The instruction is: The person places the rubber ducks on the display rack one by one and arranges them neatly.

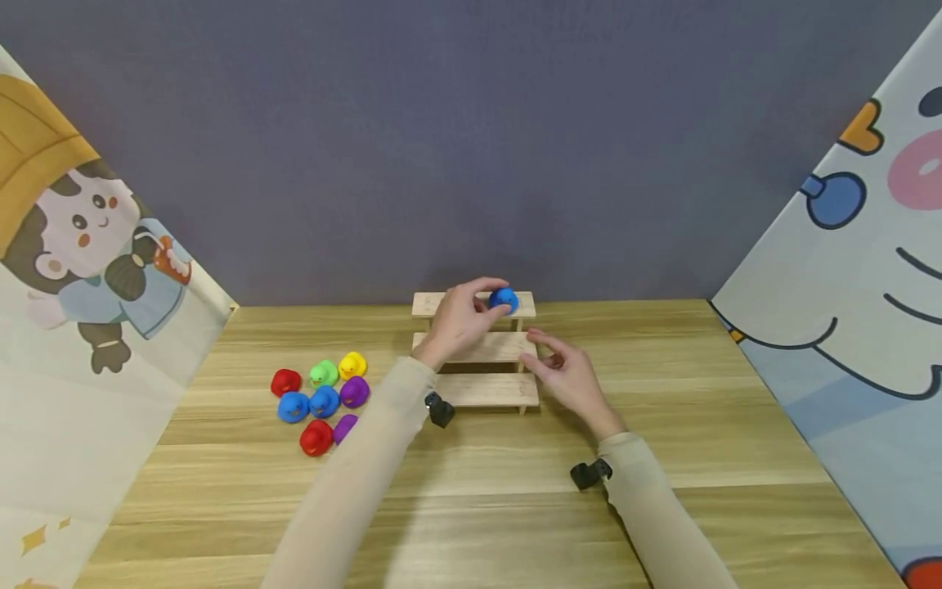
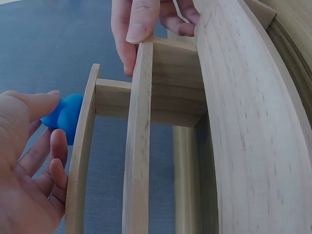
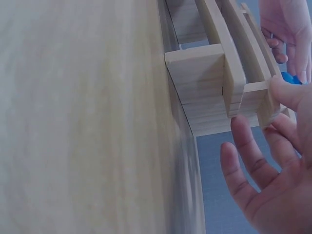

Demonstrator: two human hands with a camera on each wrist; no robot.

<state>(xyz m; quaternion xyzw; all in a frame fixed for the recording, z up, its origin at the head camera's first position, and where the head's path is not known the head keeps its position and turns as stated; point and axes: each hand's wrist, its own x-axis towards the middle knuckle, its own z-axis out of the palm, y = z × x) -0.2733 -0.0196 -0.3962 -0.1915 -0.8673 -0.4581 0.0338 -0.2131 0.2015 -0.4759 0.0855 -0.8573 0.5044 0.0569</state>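
Note:
A blue toy duck (image 1: 504, 300) sits at the right part of the top board of a three-step wooden stand (image 1: 482, 391). My left hand (image 1: 462, 319) pinches this duck between thumb and fingers; in the left wrist view the duck (image 2: 69, 117) touches the top board. At the stand's right end, my right hand (image 1: 572, 383) grips the end of the middle board. The right wrist view shows the thumb (image 3: 287, 92) on one side of that board, with fingers around its end.
Left of the stand, several toy ducks lie on the wooden table (image 1: 662, 523): red (image 1: 316, 438), blue (image 1: 293, 407), green (image 1: 323, 374), yellow (image 1: 352, 366) and purple (image 1: 355, 392). My left sleeve partly covers one purple duck. A grey wall (image 1: 471, 147) rises behind the stand.

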